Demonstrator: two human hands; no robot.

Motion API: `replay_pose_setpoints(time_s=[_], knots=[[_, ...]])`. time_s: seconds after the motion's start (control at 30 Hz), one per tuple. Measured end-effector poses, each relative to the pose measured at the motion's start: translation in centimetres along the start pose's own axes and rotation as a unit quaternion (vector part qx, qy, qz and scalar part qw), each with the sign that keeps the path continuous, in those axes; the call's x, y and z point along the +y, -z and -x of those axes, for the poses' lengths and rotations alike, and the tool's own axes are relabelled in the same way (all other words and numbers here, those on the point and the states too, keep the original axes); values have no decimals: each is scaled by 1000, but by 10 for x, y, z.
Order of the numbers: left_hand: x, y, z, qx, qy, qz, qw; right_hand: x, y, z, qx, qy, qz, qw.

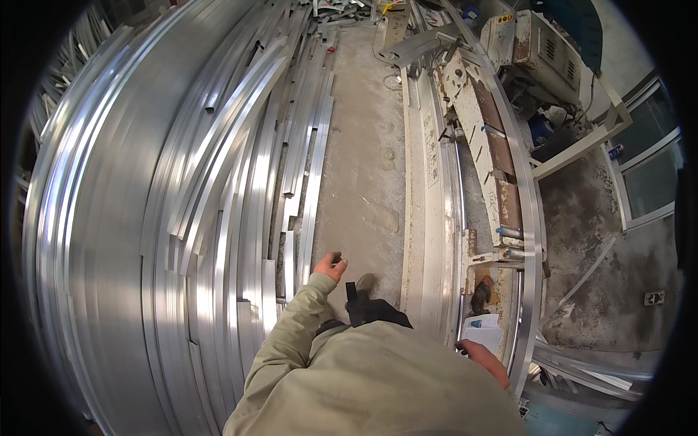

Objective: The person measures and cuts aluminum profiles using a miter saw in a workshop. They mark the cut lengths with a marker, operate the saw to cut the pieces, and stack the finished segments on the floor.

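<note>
Standing: person in a green jacket, upright in a lane of grey floor, metal both sides; one shoe shows ahead of the body.
L hand: out in front, over the floor; fingers loosely curled, thumb side apart from them, nothing in it that I can see.
R hand: low, off the person's R side, partly cut off by the jacket; fingers bent; can't tell if it grips anything.
Strip: silver, lies just L of the L hand, the outermost of the pile on that side; long axis runs away from the person, approx. parallel w/ the lane. No contact w/ the L hand that I can make out.
Bar: long, silver, R of the R hand; long axis also fore-and-aft, bowed in this view. R hand is by far the nearer; touching or not, can't tell.
Key relation: L hand nearer the strip, R hand nearer the bar, body b/w the two; both lengths point ahead, not across.
Papers: white, just ahead of the R hand, L of the bar.
Stack: wide silver lengths, far L, past the pile.
Machine: boxy, pale, worn, ahead R, beyond the bar.
Wall: stained, R side, w/ a window and socket.
</note>
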State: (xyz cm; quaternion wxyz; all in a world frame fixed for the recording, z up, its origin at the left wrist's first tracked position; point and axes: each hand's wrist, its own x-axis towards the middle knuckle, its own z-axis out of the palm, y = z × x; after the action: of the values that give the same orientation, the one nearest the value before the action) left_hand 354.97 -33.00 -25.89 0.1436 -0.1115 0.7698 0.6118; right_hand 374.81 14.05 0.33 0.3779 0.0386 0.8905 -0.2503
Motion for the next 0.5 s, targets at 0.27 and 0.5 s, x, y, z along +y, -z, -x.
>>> replay_pose_setpoints(time_s=[0.27, 0.5], knots=[[-65, 95, -149, 178, 103, -110, 972, -14, 139, -264, -35, 80, 76, 993], [-115, 136, -183, 294, 387, -31, 874, -99, 303, -456, -9, 173, 120, 978]])
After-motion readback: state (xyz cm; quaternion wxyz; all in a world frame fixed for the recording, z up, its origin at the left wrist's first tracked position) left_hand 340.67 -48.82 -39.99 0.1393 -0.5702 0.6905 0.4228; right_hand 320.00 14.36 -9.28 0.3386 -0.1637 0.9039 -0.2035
